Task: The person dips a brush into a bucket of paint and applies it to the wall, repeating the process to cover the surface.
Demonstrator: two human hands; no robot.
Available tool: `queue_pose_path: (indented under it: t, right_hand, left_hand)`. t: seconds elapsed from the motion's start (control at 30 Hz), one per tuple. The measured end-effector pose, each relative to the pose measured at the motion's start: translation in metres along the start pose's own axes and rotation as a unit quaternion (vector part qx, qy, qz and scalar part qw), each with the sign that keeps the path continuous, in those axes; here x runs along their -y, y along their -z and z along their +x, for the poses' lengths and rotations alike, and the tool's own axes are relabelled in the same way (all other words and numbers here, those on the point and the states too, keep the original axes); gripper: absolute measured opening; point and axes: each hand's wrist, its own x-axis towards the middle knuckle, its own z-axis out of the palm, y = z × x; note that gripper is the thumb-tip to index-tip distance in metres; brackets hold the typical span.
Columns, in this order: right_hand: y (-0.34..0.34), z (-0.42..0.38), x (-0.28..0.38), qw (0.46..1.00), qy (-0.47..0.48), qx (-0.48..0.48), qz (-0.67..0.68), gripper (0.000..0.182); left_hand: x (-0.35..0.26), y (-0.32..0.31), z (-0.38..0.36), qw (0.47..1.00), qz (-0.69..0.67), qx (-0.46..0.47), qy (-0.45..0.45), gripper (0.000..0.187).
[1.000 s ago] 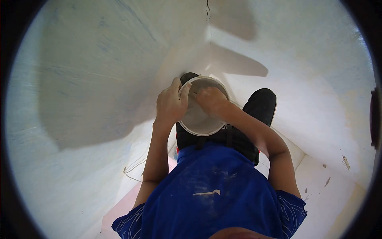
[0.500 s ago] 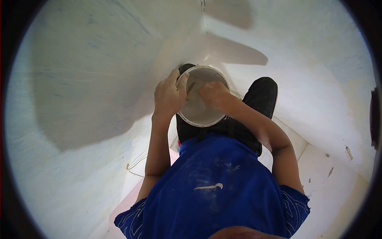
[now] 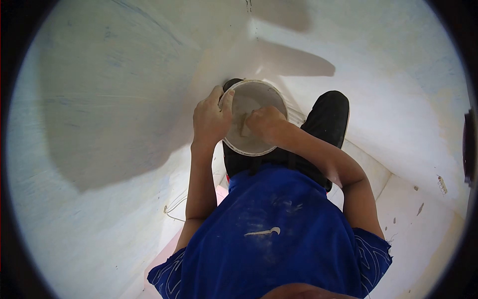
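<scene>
Gripping the bucket (image 3: 259,92) by its rim: left hand (image 3: 211,121), thumb at the lip. Right hand (image 3: 267,123) curled narrow inside, apparently on a scraper (image 3: 244,126), blade beyond the fingertips. Risk: one-sided hold; hard sideways push could tip the bucket.

A blue shirt (image 3: 269,254), smudged with pale dust across the chest, carries a light curved mark (image 3: 263,231). Its short sleeves, below the hands, are patterned in thin white lines, the right one (image 3: 368,254) fraying at the hem. Black trousers (image 3: 311,172) and a dark, round-toed, apparently pale-edged shoe (image 3: 328,112) complete the outfit.
</scene>
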Motion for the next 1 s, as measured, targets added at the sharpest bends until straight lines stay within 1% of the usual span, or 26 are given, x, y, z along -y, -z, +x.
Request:
queue_pose_path:
  t: [0.03, 0.1, 0.13, 0.2, 0.23, 0.3, 0.33, 0.4, 0.5, 0.63, 0.7, 0.73, 0.8, 0.83, 0.9, 0.93, 1.0]
  right_hand:
    - [-0.003, 0.001, -0.001, 1.0, 0.0, -0.002, 0.0, 0.016]
    - [-0.013, 0.003, -0.002, 0.998, 0.006, -0.047, -0.04, 0.016]
    - [-0.011, 0.003, 0.0, 0.998, 0.005, -0.047, -0.039, 0.016]
    - [-0.004, 0.001, 0.0, 1.0, 0.011, -0.015, -0.022, 0.017]
    - [-0.005, 0.0, 0.0, 1.0, 0.01, -0.018, -0.022, 0.017]
    - [-0.013, 0.0, 0.001, 0.998, 0.007, -0.06, -0.01, 0.016]
    - [-0.018, 0.004, 0.002, 0.998, 0.007, -0.059, -0.008, 0.016]
    - [-0.027, 0.012, 0.004, 0.998, 0.04, -0.051, -0.005, 0.016]
    - [-0.024, 0.007, 0.008, 0.999, 0.039, -0.031, 0.003, 0.018]
    - [-0.009, 0.005, -0.007, 0.999, 0.038, -0.034, -0.009, 0.018]
    - [0.008, 0.002, -0.006, 0.998, 0.025, -0.049, -0.018, 0.026]
    - [0.007, 0.006, -0.006, 0.998, 0.023, -0.049, -0.018, 0.026]
    - [0.002, 0.018, -0.006, 1.0, 0.011, 0.005, 0.023, 0.03]
    - [-0.001, 0.018, -0.007, 1.0, 0.01, 0.004, 0.021, 0.03]
    - [-0.005, 0.013, -0.011, 0.997, -0.004, 0.038, 0.071, 0.031]
    - [0.0, 0.009, -0.016, 0.997, -0.005, 0.035, 0.069, 0.031]
    - [0.012, -0.003, -0.028, 0.999, 0.018, 0.039, 0.007, 0.03]
  left_hand:
    - [-0.001, 0.001, 0.0, 1.0, -0.006, 0.005, 0.006, 0.034]
    - [0.001, 0.001, -0.001, 1.0, -0.01, 0.013, 0.012, 0.034]
    - [0.003, 0.0, -0.001, 1.0, -0.009, 0.008, 0.004, 0.034]
    - [0.003, 0.0, -0.001, 1.0, -0.007, 0.003, -0.008, 0.034]
    - [0.002, 0.0, -0.001, 1.0, -0.003, 0.007, -0.003, 0.033]
    - [0.002, 0.001, 0.0, 1.0, 0.001, 0.011, 0.005, 0.033]
    - [0.002, 0.0, -0.001, 1.0, -0.001, 0.008, 0.005, 0.033]
    - [0.001, 0.0, -0.001, 1.0, -0.003, 0.007, 0.004, 0.033]
    - [-0.001, 0.001, 0.0, 1.0, 0.009, 0.016, 0.007, 0.033]
    - [0.0, -0.001, -0.001, 1.0, 0.013, 0.0, 0.002, 0.032]
    - [0.0, 0.0, -0.002, 1.0, 0.008, -0.002, -0.006, 0.032]
    - [-0.001, 0.0, -0.002, 1.0, 0.009, 0.005, 0.002, 0.032]
    - [0.001, 0.0, 0.0, 1.0, 0.008, 0.011, 0.007, 0.032]
    - [0.002, -0.001, 0.0, 1.0, 0.011, 0.01, 0.009, 0.032]
    - [0.001, -0.002, 0.001, 1.0, 0.015, 0.007, 0.008, 0.032]
    - [0.0, -0.001, 0.001, 1.0, 0.009, -0.002, -0.003, 0.032]
    - [-0.001, 0.0, 0.0, 1.0, 0.002, -0.01, -0.015, 0.033]
